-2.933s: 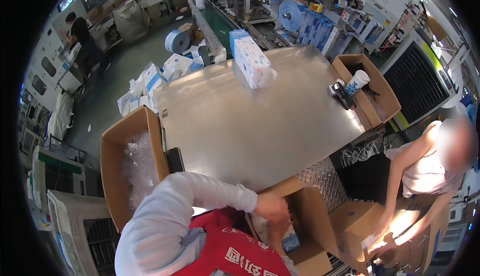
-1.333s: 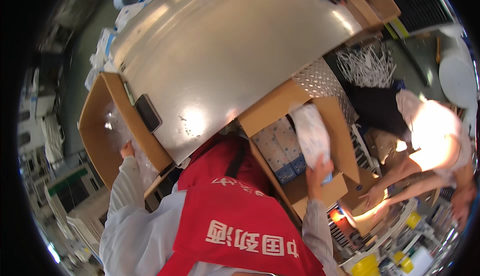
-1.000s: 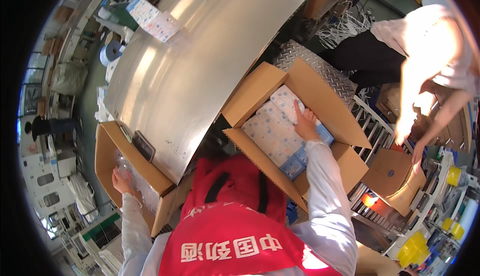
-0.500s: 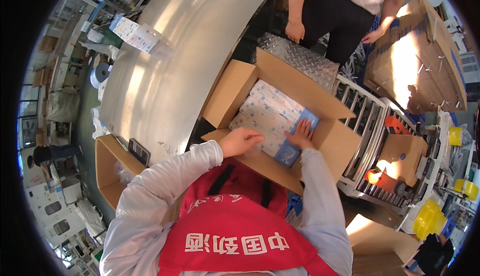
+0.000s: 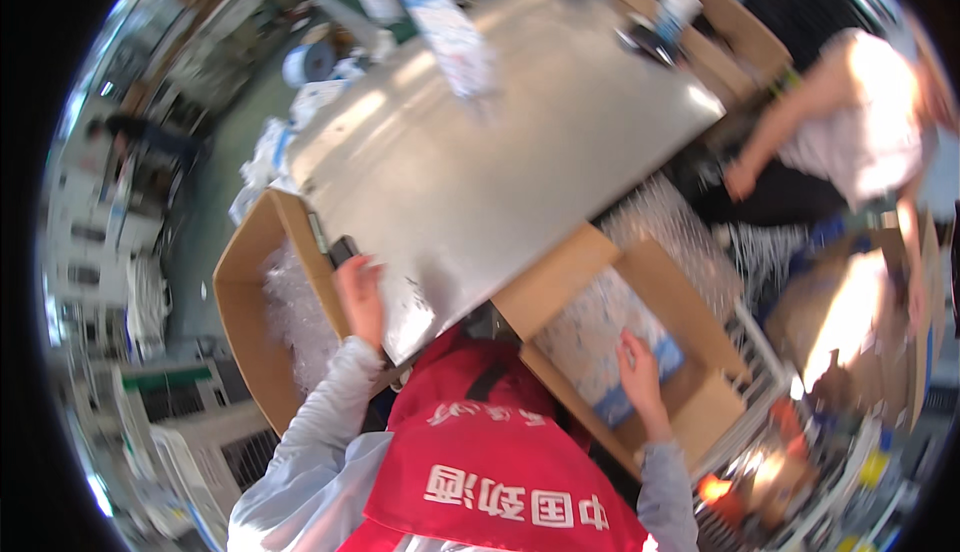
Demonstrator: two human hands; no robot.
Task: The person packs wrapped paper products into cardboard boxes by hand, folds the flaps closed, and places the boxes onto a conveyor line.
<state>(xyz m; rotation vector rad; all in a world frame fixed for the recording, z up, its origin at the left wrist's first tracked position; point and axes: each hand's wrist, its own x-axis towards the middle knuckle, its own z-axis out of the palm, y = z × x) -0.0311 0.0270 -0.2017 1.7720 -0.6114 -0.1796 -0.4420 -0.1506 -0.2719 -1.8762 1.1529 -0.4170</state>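
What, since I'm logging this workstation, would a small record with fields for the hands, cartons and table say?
Left hand: beside the dark phone, near the left edge of the metal table; blurred, grip unclear
Right hand: over the patterned packs in the near carton; fingers bent, contact unclear
Near carton: flaps open, packs with blue ends inside
Left carton: open, crumpled clear plastic inside
Metal table: one wrapped pack toward the far side
Co-worker: at right, beyond the near carton
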